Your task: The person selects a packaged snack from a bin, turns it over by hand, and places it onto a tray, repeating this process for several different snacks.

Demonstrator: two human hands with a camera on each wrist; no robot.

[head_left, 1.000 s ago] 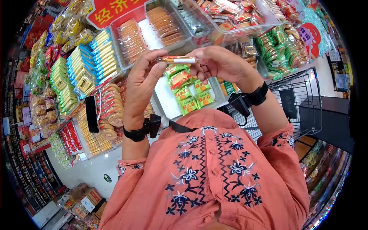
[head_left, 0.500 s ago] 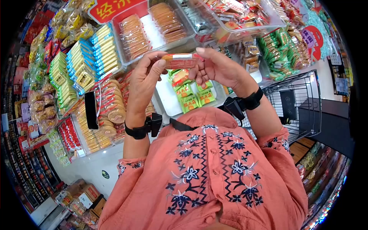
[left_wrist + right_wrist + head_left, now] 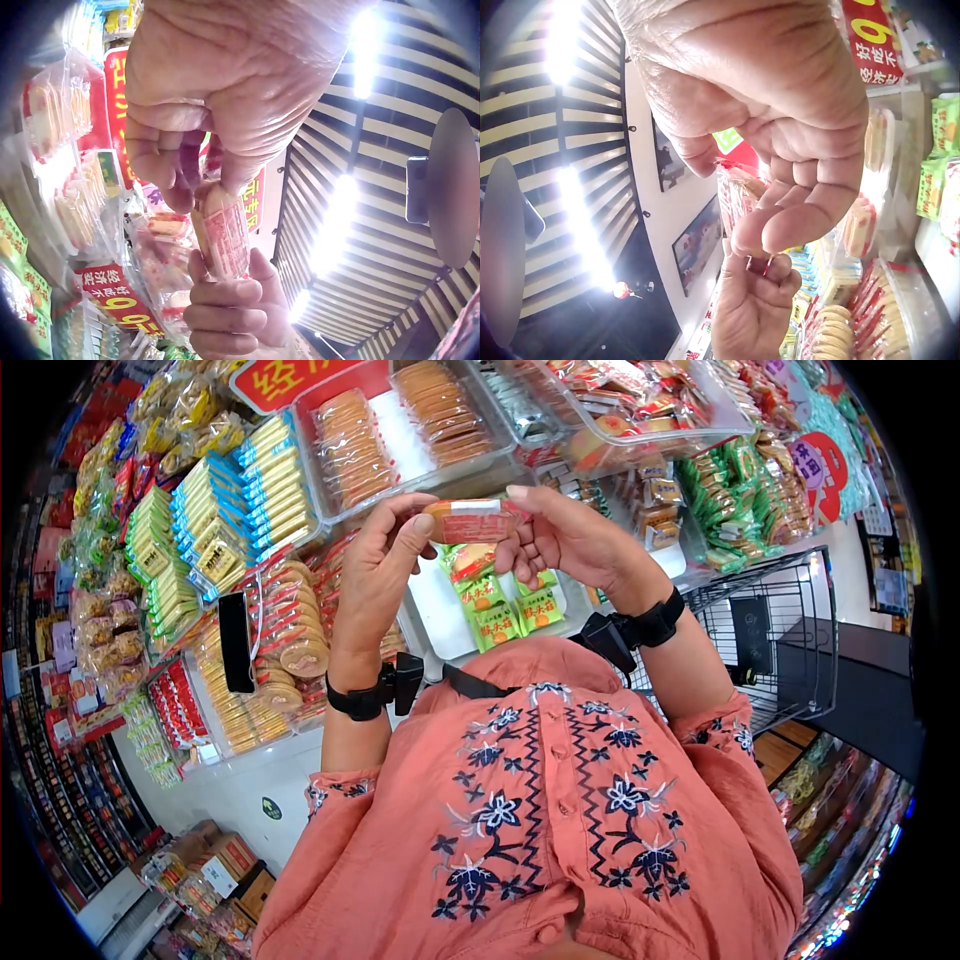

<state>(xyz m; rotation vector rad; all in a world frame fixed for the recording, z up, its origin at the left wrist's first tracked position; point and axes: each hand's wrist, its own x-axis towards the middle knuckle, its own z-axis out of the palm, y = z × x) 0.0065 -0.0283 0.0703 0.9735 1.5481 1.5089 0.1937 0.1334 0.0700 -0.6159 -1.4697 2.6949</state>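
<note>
Two bare hands hold one small wrapped packet [image 3: 468,525] between them, up in front of the chest. At one end, the left hand [image 3: 378,570] pinches it between thumb and curled fingers; at the other, the right hand [image 3: 590,538] pinches it near the corner, its other fingers bent inward. In the head view the hands stand apart, with the packet spanning the gap. A white strip runs along its upper edge, with red print below.

Black straps [image 3: 352,705] with small boxes circle both wrists, and the sleeves belong to a coral shirt [image 3: 560,790] embroidered with dark flowers.

Below the packet, green packets [image 3: 540,610] lie in a white tray [image 3: 437,622]. Beyond the hands, a clear bin [image 3: 403,430] holds two rows of brown biscuits [image 3: 350,455], beside a red sign [image 3: 285,380] with yellow characters. Blue packets [image 3: 275,470] are stacked to the left of that bin; round biscuits [image 3: 300,630] in wrappers lie nearer, beside a black slab [image 3: 236,643]. On the right stands a wire cart [image 3: 750,635]. Bright lamps [image 3: 335,225] shine from a striped ceiling [image 3: 397,199] in the left wrist view.
</note>
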